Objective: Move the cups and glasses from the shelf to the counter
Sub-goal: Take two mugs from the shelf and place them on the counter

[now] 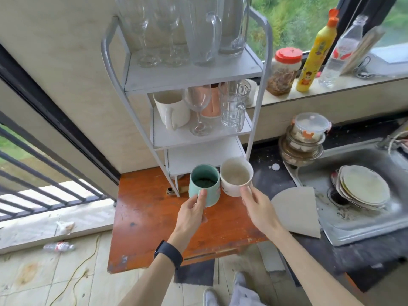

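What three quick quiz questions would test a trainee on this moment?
1. True or false: the left hand holds the green mug.
2. Which shelf tier is bare: A top, B middle, C bottom?
3. What does the right hand hold?

Key: 1 true. 2 C. 3 the white cup.
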The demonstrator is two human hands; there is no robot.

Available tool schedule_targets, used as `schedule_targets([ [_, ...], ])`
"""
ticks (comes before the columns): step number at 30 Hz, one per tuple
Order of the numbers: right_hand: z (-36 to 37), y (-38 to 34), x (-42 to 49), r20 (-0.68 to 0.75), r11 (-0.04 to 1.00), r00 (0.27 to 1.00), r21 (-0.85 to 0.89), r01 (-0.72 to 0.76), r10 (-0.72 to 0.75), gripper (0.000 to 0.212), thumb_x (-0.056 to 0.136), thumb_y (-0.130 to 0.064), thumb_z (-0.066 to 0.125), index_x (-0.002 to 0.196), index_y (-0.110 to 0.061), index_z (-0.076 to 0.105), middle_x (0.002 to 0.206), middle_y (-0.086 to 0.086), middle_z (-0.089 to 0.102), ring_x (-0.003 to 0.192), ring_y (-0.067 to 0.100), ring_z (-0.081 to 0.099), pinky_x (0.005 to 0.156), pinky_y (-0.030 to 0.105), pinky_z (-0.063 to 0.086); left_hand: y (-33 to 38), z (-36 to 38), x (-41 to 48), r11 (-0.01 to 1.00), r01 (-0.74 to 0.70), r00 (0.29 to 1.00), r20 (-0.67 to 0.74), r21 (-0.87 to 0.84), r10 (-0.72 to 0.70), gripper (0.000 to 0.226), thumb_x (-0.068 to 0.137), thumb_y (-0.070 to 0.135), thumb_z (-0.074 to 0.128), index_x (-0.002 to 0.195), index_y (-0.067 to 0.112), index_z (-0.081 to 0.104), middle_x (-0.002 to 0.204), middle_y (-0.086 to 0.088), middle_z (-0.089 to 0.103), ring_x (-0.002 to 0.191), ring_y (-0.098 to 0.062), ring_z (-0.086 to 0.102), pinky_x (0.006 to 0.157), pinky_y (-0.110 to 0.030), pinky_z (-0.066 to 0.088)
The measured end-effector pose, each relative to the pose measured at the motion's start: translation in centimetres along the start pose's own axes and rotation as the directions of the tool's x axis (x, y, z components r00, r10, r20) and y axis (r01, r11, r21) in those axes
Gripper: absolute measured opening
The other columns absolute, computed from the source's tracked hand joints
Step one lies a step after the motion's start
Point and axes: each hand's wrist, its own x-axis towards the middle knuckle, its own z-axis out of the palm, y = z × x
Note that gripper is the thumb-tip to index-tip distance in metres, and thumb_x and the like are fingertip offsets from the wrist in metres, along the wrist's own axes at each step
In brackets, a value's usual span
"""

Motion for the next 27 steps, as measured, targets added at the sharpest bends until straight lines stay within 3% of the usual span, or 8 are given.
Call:
schedule_targets([
  [4,-2.3,2.6,-4.4,-0.086,0.998,0.996,0.059,-0.022,0.027,0.037,0.103,-0.049,0.045,0.071,-0.032,0.051,0.058,-0.019,0.050,0.054,0.000,0.045,0.054,0.018,0.036,-1.2,2.5,-1.5,0.998,-0.012,0.994,0.112,0.056,0.005,0.051,0.088,0.068,0.046,0.088,0.021,0.068,0.054,0.010,0.054,0.053,-0.008,0.052,0.061,-0.029,0.049],
  [8,-5.8,6.1,-9.2,-0.242,0.993,0.965,0.080,-0.086,0.103,0.043,0.104,-0.045,0.047,0.063,-0.030,0.049,0.054,-0.014,0.049,0.055,0.005,0.041,0.060,0.030,0.034,-1.8,7.2,-2.9,0.989,-0.058,0.970,0.244,0.135,0.024,0.044,0.094,0.064,0.045,0.084,0.027,0.066,0.055,0.010,0.055,0.052,-0.007,0.051,0.056,-0.027,0.046],
  [12,-10.4,8.8,-14.4,-0.400,0.977,0.897,0.165,-0.131,0.188,0.043,0.091,-0.061,0.046,0.061,-0.031,0.046,0.055,-0.011,0.046,0.054,0.010,0.037,0.059,0.032,0.031,-0.7,14.1,-5.3,0.972,-0.145,0.921,0.384,0.185,0.065,0.044,0.096,0.061,0.044,0.086,0.026,0.068,0.055,0.009,0.060,0.048,-0.002,0.055,0.048,-0.018,0.041],
  [19,-21.0,14.3,-26.6,-0.678,0.925,0.649,0.365,-0.110,0.345,0.045,0.089,-0.063,0.048,0.059,-0.029,0.044,0.057,-0.013,0.039,0.052,0.011,0.033,0.055,0.032,0.026,2.8,30.1,-13.7,0.952,-0.244,0.778,0.623,0.185,0.079,0.044,0.097,0.057,0.044,0.084,0.021,0.067,0.062,0.006,0.057,0.049,-0.009,0.052,0.054,-0.025,0.045],
  [23,-28.6,17.8,-34.9,-0.776,0.910,0.493,0.404,-0.090,0.393,0.044,0.100,-0.049,0.049,0.065,-0.023,0.043,0.057,-0.014,0.043,0.052,0.011,0.035,0.055,0.031,0.030,4.8,40.5,-21.6,0.972,-0.208,0.660,0.750,0.111,0.056,0.048,0.097,0.056,0.048,0.092,0.012,0.066,0.069,-0.001,0.051,0.048,-0.011,0.045,0.048,-0.023,0.041],
  [27,-36.2,20.7,-43.0,-0.852,0.911,0.325,0.398,-0.107,0.411,0.044,0.105,-0.038,0.049,0.066,-0.019,0.046,0.058,-0.010,0.045,0.056,0.017,0.039,0.060,0.033,0.034,6.4,50.1,-30.3,0.974,-0.219,0.537,0.840,0.050,0.078,0.043,0.097,0.054,0.050,0.076,0.019,0.062,0.068,-0.001,0.051,0.053,-0.014,0.042,0.053,-0.027,0.036],
])
